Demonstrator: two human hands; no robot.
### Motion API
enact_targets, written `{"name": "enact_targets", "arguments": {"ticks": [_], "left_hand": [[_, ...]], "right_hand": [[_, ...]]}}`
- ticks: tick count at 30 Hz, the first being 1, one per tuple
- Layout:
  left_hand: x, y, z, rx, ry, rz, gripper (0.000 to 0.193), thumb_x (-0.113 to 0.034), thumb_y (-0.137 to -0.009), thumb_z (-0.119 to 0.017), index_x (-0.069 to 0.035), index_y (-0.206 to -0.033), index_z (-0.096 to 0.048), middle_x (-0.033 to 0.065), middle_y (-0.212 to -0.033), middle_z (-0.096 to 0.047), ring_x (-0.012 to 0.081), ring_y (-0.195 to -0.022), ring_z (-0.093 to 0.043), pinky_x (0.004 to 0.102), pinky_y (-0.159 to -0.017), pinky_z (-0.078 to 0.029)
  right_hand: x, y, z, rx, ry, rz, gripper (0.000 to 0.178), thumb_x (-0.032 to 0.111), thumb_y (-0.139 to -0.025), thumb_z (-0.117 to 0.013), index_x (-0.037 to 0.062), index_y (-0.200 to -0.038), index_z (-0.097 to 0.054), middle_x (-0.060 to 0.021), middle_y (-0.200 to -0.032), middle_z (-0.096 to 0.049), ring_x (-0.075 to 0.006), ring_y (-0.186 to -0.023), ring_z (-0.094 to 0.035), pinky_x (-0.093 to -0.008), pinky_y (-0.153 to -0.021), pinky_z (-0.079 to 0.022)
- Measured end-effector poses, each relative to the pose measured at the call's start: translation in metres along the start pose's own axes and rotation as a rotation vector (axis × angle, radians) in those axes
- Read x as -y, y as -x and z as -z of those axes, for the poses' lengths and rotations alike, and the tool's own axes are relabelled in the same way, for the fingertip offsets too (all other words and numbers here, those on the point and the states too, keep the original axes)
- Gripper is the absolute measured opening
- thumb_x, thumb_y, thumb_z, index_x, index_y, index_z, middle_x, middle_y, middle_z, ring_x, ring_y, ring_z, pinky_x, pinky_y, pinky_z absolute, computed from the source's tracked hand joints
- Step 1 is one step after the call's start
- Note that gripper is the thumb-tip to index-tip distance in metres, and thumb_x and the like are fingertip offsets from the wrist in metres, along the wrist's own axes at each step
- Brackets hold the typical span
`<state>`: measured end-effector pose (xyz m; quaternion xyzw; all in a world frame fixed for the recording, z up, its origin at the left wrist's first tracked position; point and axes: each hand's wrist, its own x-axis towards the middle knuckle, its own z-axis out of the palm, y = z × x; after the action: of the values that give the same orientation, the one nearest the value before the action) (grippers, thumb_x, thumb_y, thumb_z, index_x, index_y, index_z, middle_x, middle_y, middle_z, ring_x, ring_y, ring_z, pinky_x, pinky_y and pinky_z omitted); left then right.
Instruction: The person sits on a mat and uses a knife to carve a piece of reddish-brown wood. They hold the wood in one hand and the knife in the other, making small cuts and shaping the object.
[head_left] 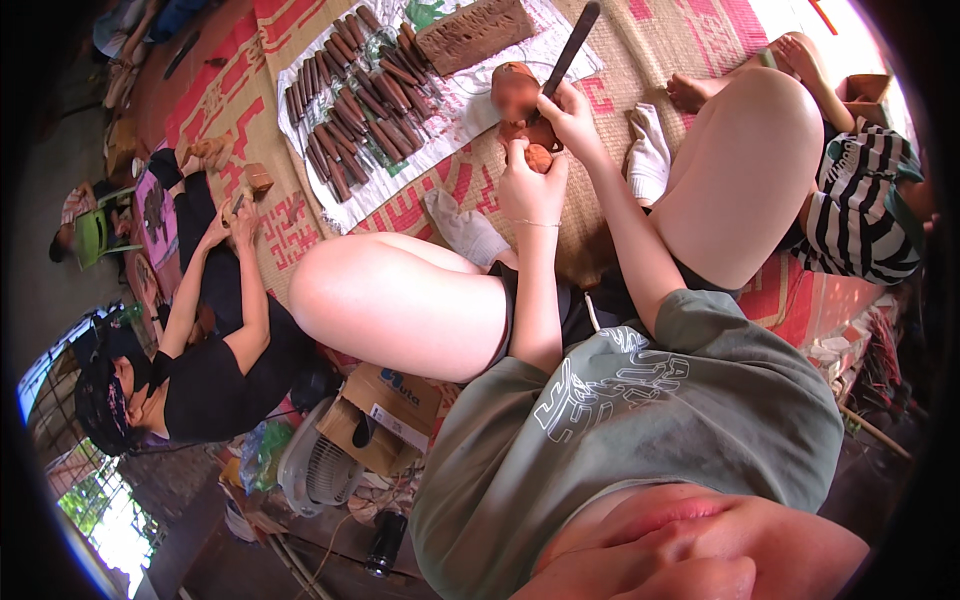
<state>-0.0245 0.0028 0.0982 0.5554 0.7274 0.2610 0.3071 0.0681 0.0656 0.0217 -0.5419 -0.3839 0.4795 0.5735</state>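
Between my raised knees I hold a small reddish-brown carved figurine (515,82) with a rounded head and a ball-shaped lower part. My left hand (533,190) is closed around its lower end, thumb pressed against it. In my right hand (572,118) is a dark, stick-like carving tool (574,48), its long end pointing up and away; the working end is hidden by my fingers and the figurine. Just beyond lies a white cloth (350,212) bearing many brown rod-shaped tool handles (388,92) in rows. A rough brown block (475,35) rests on the cloth's far side.
A red-patterned straw mat (445,190) spreads under me. To the left sits another person (225,370) in black, hands around a small object. At right is a person in a striped shirt (865,215). Behind my left side stand a cardboard box (385,415) and a fan (320,465).
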Motion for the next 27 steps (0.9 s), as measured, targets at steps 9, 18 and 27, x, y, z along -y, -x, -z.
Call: {"name": "enact_targets", "arguments": {"ticks": [9, 18, 27], "left_hand": [[0.002, -0.003, -0.003, 0.003, 0.031, -0.009, 0.045, -0.029, -0.061, -0.068, -0.003, -0.095, -0.056, 0.0213, -0.084, -0.061, 0.0362, -0.08, -0.06, 0.0408, -0.067, -0.047], [0.002, -0.003, -0.003, -0.008, 0.036, -0.02, 0.045, -0.03, -0.061, -0.068, -0.004, -0.095, -0.056, 0.0211, -0.084, -0.062, 0.0362, -0.079, -0.06, 0.0412, -0.067, -0.047], [0.003, -0.001, 0.001, -0.001, 0.026, 0.008, 0.045, -0.031, -0.061, -0.069, -0.004, -0.095, -0.056, 0.0206, -0.083, -0.062, 0.0362, -0.079, -0.06, 0.0412, -0.066, -0.047]], "right_hand": [[-0.011, -0.003, 0.0, -0.106, 0.108, -0.003, 0.016, 0.006, -0.08, -0.058, -0.0018, -0.094, -0.056, -0.0035, -0.078, -0.061, -0.0086, -0.072, -0.055, -0.0236, -0.065, -0.045], [-0.003, -0.001, 0.001, -0.027, 0.04, 0.049, 0.018, 0.007, -0.081, -0.057, -0.0019, -0.097, -0.054, -0.0018, -0.081, -0.06, -0.008, -0.073, -0.054, -0.0235, -0.065, -0.044], [-0.01, -0.002, 0.001, 0.058, -0.11, 0.013, 0.017, 0.006, -0.081, -0.058, -0.002, -0.095, -0.055, -0.0025, -0.083, -0.061, -0.0081, -0.072, -0.054, -0.0237, -0.064, -0.044]]}}
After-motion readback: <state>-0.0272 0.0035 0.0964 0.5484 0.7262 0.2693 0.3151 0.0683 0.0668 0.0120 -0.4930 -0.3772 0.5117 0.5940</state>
